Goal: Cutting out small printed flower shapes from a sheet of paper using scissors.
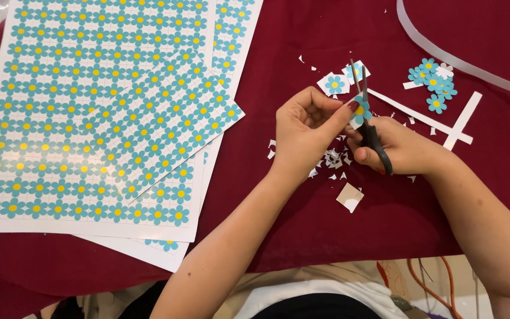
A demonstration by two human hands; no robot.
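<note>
- Left hand (302, 133): bare, no rings, thumbnail painted dark red.
- Right hand (399, 147): bare, one dark red nail showing.
- Both forearms bare, no sleeves, watch or bracelet.
- Near edge: white top over dark clothing.

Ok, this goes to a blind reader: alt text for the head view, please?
A right hand works black scissors around a blue paper flower pinched by the left hand, above a dark red cloth. Printed flower sheets lie left.
</note>
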